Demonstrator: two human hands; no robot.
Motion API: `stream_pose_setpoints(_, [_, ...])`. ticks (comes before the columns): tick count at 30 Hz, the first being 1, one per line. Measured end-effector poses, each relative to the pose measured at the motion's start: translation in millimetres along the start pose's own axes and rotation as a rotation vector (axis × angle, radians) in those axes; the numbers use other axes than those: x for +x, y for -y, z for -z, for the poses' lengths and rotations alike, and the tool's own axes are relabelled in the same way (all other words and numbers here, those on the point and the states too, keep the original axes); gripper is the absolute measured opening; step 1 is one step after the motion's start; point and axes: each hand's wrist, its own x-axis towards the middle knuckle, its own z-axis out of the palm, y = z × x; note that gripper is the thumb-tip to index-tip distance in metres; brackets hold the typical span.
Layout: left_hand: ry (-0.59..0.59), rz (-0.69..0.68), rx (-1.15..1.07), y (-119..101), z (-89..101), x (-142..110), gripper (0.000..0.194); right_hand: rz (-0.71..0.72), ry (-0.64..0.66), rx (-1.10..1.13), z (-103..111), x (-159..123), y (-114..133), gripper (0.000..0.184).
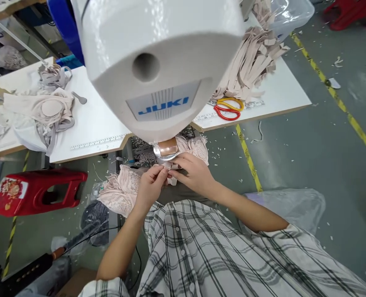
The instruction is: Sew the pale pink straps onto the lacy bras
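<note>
A white JUKI sewing machine head (158,70) fills the upper middle of the view. Just under its metal tip (167,149), my left hand (150,186) and my right hand (195,171) meet, both pinching a small beige strap piece (167,166). Pink lace fabric (121,192) lies under my left hand and spreads behind my right hand (195,146). My checked shirt covers the bottom of the view.
Scissors with red and yellow handles (228,108) lie on the white table (282,93) beside a pile of beige straps (251,62). More beige garments (50,109) lie at left. A red stool (34,192) stands on the floor, and a clear bag (291,206) at right.
</note>
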Motion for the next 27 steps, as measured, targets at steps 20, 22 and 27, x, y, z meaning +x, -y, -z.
stream_pose_setpoints(20, [0.010,0.041,0.022,5.8,-11.3,5.6,0.031,0.069,-0.151,-0.097,-7.3,-13.1,-10.1,0.012])
stream_pose_setpoints(22, [-0.013,0.067,-0.016,4.1,-14.0,6.4,0.030,0.111,-0.248,-0.162,-11.2,-16.4,-10.3,0.016])
stream_pose_setpoints(27, [-0.023,0.082,-0.019,1.4,-16.8,6.8,0.030,0.127,-0.251,-0.241,-9.3,-15.5,-18.1,0.012])
